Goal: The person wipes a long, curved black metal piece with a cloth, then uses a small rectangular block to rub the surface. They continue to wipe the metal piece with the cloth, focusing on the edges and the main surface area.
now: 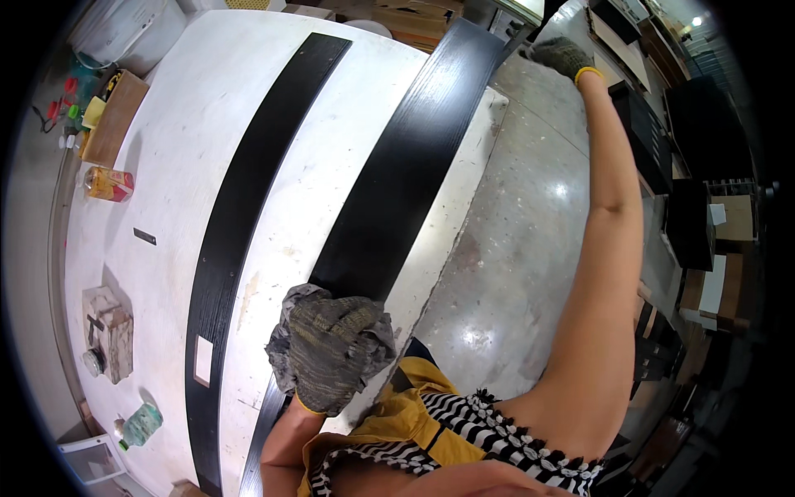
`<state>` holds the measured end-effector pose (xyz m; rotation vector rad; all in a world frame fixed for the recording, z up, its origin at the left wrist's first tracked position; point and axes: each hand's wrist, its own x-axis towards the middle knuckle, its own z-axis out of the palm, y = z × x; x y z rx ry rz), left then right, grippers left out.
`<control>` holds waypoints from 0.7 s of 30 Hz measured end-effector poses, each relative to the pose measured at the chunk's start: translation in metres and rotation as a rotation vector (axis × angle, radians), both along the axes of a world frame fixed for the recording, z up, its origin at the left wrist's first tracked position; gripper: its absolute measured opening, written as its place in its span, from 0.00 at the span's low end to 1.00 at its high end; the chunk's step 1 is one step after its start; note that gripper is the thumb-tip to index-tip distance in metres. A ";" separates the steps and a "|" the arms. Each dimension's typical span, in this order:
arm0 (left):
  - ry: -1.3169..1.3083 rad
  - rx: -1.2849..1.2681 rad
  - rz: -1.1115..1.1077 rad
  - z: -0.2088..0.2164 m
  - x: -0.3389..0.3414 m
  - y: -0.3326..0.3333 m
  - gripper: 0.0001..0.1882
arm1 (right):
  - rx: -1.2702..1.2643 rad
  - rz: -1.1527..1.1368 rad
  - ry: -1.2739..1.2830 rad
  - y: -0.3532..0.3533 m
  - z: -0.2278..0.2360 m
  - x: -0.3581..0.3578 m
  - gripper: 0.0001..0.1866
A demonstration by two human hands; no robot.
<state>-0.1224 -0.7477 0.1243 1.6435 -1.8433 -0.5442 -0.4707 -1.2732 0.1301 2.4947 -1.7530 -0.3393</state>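
My left hand (327,352), in a dark knitted work glove, is closed on a crumpled grey cloth (286,364) and presses it onto a long black board (397,174). The board lies lengthwise along the right side of a white table (199,62), its far part shiny with reflected light. My right arm stretches far forward past the table's edge. The right hand (563,58), gloved with a yellow cuff, is near the board's far end; its fingers are too dark and small to read. Left of this board lies a second black board (248,178) with a rectangular cutout.
A drink bottle (109,184), a small dark plate (145,236), a marbled block (108,335) and a green-tinted bottle (142,425) are on the table's left side. A wooden box (116,120) and white bucket (128,33) stand far left. Concrete floor (497,265) lies right; stacked dark panels (638,137) stand beyond.
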 end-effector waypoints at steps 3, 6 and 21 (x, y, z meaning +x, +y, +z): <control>-0.010 0.002 0.015 -0.003 0.000 0.004 0.18 | -0.174 0.249 -0.481 -0.004 -0.039 0.003 0.25; -0.028 0.003 0.028 -0.002 -0.002 0.006 0.18 | -0.263 0.020 -0.633 -0.005 -0.072 0.033 0.28; -0.019 0.009 0.026 0.000 -0.008 0.006 0.18 | -0.568 0.350 -0.877 0.233 -0.074 0.088 0.18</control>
